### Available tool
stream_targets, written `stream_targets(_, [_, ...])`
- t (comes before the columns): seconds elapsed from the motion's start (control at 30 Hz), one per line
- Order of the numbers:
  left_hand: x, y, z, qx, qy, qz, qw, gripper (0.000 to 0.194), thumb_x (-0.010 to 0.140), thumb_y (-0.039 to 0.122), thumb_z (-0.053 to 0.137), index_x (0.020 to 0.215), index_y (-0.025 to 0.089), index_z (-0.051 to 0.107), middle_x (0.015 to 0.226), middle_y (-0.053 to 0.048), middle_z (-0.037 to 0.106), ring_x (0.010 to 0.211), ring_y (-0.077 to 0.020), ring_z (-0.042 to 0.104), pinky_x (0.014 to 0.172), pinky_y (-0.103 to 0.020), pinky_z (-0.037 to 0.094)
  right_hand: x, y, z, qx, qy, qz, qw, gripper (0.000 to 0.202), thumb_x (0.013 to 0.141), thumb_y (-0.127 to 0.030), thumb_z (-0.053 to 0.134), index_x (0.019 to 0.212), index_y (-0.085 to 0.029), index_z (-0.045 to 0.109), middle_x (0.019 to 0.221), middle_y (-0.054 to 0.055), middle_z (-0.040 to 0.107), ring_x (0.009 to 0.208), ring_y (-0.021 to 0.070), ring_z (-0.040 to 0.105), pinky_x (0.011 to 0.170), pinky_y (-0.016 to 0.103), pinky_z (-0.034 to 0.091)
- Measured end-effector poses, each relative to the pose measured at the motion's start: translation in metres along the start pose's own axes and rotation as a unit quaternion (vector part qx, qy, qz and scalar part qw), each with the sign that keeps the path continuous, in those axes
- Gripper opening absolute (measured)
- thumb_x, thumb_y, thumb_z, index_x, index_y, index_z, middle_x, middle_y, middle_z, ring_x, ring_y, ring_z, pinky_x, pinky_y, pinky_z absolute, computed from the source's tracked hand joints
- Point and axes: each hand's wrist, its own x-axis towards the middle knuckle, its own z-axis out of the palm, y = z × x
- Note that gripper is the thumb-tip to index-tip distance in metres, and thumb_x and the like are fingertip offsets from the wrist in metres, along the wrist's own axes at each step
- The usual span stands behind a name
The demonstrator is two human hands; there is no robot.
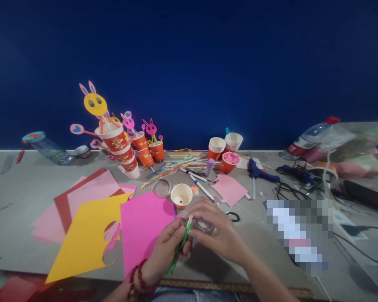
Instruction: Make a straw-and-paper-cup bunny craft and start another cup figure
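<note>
Low over the table's front, my left hand (173,241) is closed round a bundle of green strips (177,255) with a white stick (190,219) poking out at the top. My right hand (219,230) curls beside it, fingertips close to the stick. A roll of clear tape (205,227) shows under the right fingers, partly hidden by them. Just behind both hands stands a paper cup (181,193) with a small dark hole in its bottom. Bright pink paper (145,226) lies left of my left hand.
Yellow paper (82,230) with cut-outs lies at left. Stacked cups with a rabbit figure (95,104) stand behind it. Coloured pipe cleaners or straws (176,165), markers (201,187) and pink paper (229,189) fill the middle. A blue glue gun (261,172), cables and a blurred-out device (299,235) are at right.
</note>
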Motion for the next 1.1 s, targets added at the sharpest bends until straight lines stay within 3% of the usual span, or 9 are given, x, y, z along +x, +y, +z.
stream_targets(0.23, [0.002, 0.003, -0.005, -0.01, -0.051, -0.018, 0.998, 0.044, 0.083, 0.058, 0.073, 0.089, 0.017, 0.058, 0.052, 0.004, 0.062, 0.033, -0.005, 0.044, 0.033, -0.015, 0.024, 0.001, -0.005, -0.002, -0.017, -0.007, 0.002, 1.0, 0.011, 0.093, -0.026, 0.07, 0.103, -0.024, 0.067, 0.103, 0.006, 0.072, 0.101, 0.0239, 0.066, 0.09, 0.037, 0.05])
stream_targets(0.43, [0.001, -0.005, -0.002, -0.057, -0.035, 0.03, 0.997, 0.039, 0.086, 0.054, 0.072, 0.09, 0.019, 0.054, 0.051, 0.007, 0.061, 0.032, -0.0037, 0.042, 0.035, -0.012, 0.025, 0.0, -0.001, 0.0, -0.016, 0.002, -0.001, 1.0, 0.013, 0.092, -0.024, 0.071, 0.104, -0.025, 0.067, 0.106, 0.006, 0.073, 0.103, 0.0244, 0.066, 0.095, 0.039, 0.047])
stream_targets(0.6, [0.002, -0.003, 0.0, -0.064, -0.041, 0.02, 0.997, 0.042, 0.085, 0.056, 0.072, 0.094, 0.018, 0.058, 0.045, 0.01, 0.053, 0.031, -0.0036, 0.037, 0.045, -0.017, 0.04, 0.002, -0.003, 0.001, -0.008, 0.008, 0.002, 1.0, 0.012, 0.091, -0.023, 0.071, 0.102, -0.024, 0.069, 0.104, 0.006, 0.074, 0.102, 0.0245, 0.067, 0.092, 0.038, 0.049])
stream_targets(0.7, [0.003, 0.0, 0.0, -0.047, -0.036, 0.002, 0.998, 0.045, 0.081, 0.058, 0.075, 0.091, 0.018, 0.058, 0.048, 0.008, 0.055, 0.033, -0.0053, 0.041, 0.041, -0.017, 0.037, 0.002, -0.005, 0.0, -0.021, 0.012, 0.004, 1.0, 0.009, 0.09, -0.022, 0.07, 0.099, -0.024, 0.068, 0.099, 0.006, 0.073, 0.099, 0.0243, 0.067, 0.089, 0.037, 0.051])
stream_targets(0.77, [0.001, 0.002, 0.0, -0.011, -0.013, 0.013, 1.0, 0.044, 0.081, 0.06, 0.074, 0.09, 0.019, 0.058, 0.053, 0.006, 0.059, 0.037, -0.0071, 0.046, 0.039, -0.017, 0.033, 0.002, -0.005, 0.0, -0.029, 0.012, 0.007, 0.999, 0.008, 0.091, -0.023, 0.07, 0.098, -0.024, 0.067, 0.099, 0.006, 0.073, 0.098, 0.0245, 0.067, 0.089, 0.037, 0.051])
stream_targets(0.87, [-0.006, 0.006, 0.001, 0.097, 0.021, 0.082, 0.992, 0.037, 0.092, 0.056, 0.061, 0.093, 0.019, 0.062, 0.062, 0.003, 0.06, 0.047, -0.0105, 0.052, 0.047, -0.021, 0.041, 0.001, -0.003, -0.001, -0.038, 0.019, 0.005, 0.999, 0.01, 0.09, -0.022, 0.071, 0.099, -0.025, 0.066, 0.099, 0.005, 0.072, 0.097, 0.0243, 0.066, 0.088, 0.037, 0.051])
stream_targets(1.0, [-0.015, 0.011, 0.002, 0.288, 0.027, 0.186, 0.939, 0.025, 0.098, 0.038, 0.056, 0.113, 0.02, 0.065, 0.088, -0.006, 0.069, 0.074, -0.0191, 0.061, 0.07, -0.029, 0.048, 0.0, -0.001, 0.0, -0.053, 0.025, 0.001, 0.998, 0.014, 0.09, -0.02, 0.071, 0.101, -0.026, 0.064, 0.098, 0.005, 0.071, 0.096, 0.0238, 0.066, 0.088, 0.036, 0.05])
stream_targets(1.1, [-0.016, 0.012, 0.002, 0.386, 0.049, 0.21, 0.897, 0.027, 0.097, 0.026, 0.055, 0.122, 0.022, 0.063, 0.098, -0.01, 0.071, 0.087, -0.0238, 0.063, 0.081, -0.033, 0.046, 0.001, -0.002, 0.005, -0.066, 0.031, 0.005, 0.997, 0.014, 0.09, -0.019, 0.07, 0.1, -0.025, 0.064, 0.097, 0.005, 0.071, 0.095, 0.0243, 0.065, 0.087, 0.036, 0.05])
